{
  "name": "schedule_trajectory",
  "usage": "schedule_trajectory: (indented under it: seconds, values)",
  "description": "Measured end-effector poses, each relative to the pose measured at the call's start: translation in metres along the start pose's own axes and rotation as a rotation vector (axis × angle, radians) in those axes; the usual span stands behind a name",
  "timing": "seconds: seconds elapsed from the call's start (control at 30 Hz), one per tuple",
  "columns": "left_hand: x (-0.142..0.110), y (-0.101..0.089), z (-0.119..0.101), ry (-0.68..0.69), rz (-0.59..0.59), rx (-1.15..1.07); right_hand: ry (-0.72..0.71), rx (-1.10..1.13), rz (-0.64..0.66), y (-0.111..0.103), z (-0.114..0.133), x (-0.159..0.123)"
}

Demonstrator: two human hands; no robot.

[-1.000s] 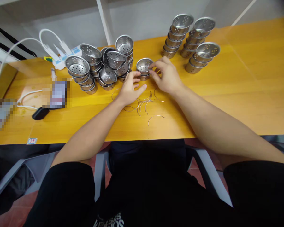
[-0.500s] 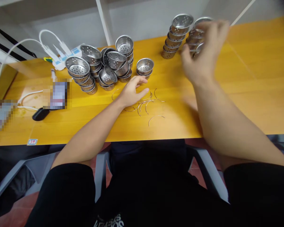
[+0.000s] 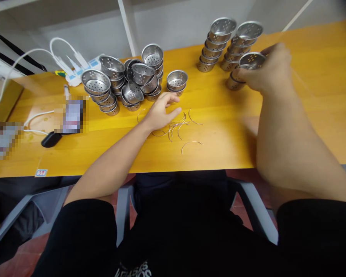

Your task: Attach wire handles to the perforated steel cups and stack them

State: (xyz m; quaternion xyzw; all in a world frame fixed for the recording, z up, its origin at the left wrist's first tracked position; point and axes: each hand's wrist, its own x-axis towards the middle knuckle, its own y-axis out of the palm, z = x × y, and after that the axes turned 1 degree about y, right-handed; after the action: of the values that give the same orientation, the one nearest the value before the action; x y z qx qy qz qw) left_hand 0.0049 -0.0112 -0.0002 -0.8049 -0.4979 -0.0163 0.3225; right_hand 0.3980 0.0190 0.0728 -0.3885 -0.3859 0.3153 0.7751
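My left hand [image 3: 160, 112] rests on the table with its thumb spread from loosely bent fingers and nothing visible in it. Its fingertips are close to a small stack of perforated metal cups [image 3: 177, 81]. Several thin curved wires [image 3: 178, 122] lie beside and under that hand. At the right, my right hand [image 3: 272, 69], slightly blurred, has thumb and fingers around a perforated metal cup [image 3: 249, 61] at the top of a short stack [image 3: 234, 82]. The palm hides part of this cup. Two taller cup stacks [image 3: 212, 52] stand just behind it.
A cluster of stacked and tilted cups [image 3: 132, 92] stands left of centre. A power strip [image 3: 77, 73] with white cables, a phone [image 3: 72, 116] and a black oval object [image 3: 51, 139] are farther left. The table's front edge [image 3: 161, 171] lies near my body.
My right hand has moved right and toward me from the taller right stack, which now shows fully, and is around the short stack's top cup. My left hand has stayed put.
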Motion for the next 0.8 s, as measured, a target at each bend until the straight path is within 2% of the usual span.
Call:
schedule_trajectory:
  seconds: [0.07, 0.17, 0.23, 0.37, 0.43, 0.5, 0.57, 0.63, 0.67, 0.73, 0.8]
  values:
    - [0.000, 0.000, 0.000, 0.006, 0.002, 0.008, 0.104, 0.034, 0.100, -0.014, 0.011, -0.009]
    - [0.000, 0.000, -0.001, 0.004, 0.002, 0.014, 0.173, 0.057, 0.141, -0.039, 0.032, -0.024]
    - [0.000, -0.001, -0.002, -0.002, -0.003, 0.013, 0.183, 0.069, 0.135, -0.048, 0.042, -0.031]
    - [-0.001, -0.001, -0.004, -0.003, 0.000, 0.004, 0.124, 0.068, 0.113, -0.041, 0.044, -0.030]
    - [-0.001, -0.001, -0.004, -0.006, -0.006, -0.003, 0.073, 0.041, 0.032, -0.032, 0.038, -0.024]
    - [0.000, -0.001, -0.002, -0.012, -0.022, -0.015, -0.059, 0.105, -0.107, -0.023, 0.029, -0.018]
    - [0.000, 0.000, 0.001, -0.019, -0.035, -0.026, -0.309, 0.285, -0.218, -0.017, 0.022, -0.016]
    - [0.001, 0.001, 0.005, -0.020, -0.043, -0.037, -0.597, 0.473, -0.212, -0.014, 0.021, -0.021]
    - [0.001, 0.002, 0.006, -0.016, -0.044, -0.042, -0.704, 0.530, -0.154, -0.012, 0.024, -0.027]
    - [0.000, 0.003, 0.007, 0.003, -0.047, -0.052, -0.858, 0.577, 0.049, -0.010, 0.036, -0.047]
    - [0.000, 0.004, 0.006, 0.038, -0.049, -0.047, -0.911, 0.632, 0.262, -0.007, 0.054, -0.073]
